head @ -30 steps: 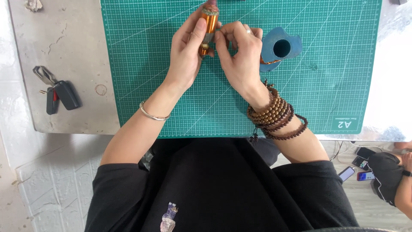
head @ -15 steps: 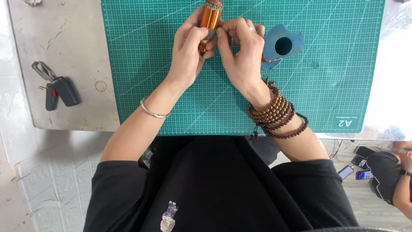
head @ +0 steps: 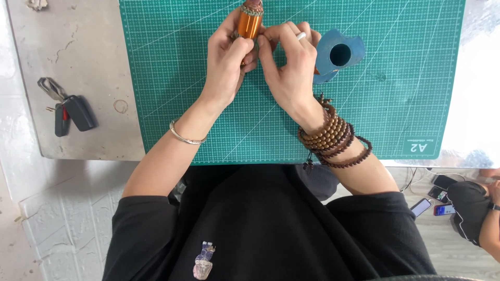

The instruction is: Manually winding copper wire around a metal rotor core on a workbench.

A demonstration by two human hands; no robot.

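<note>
Car keys (head: 70,110) at 9 o'clock on grey counter (head: 78,47), well apart from work. Green cutting mat (head: 208,130) under everything central. Left hand (head: 226,65) at 12 o'clock, grip clamped on orange cylinder (head: 249,23), metal bangle (head: 186,138) on wrist. Right hand (head: 291,67) just beside, fingertips pinched against cylinder's lower end; what they pinch hidden. Best done slow: cylinder steady in left, small pinches only. Blue holed piece (head: 338,54) at 1 o'clock, touching right hand. Bead bracelets (head: 333,138) on right wrist.
</note>
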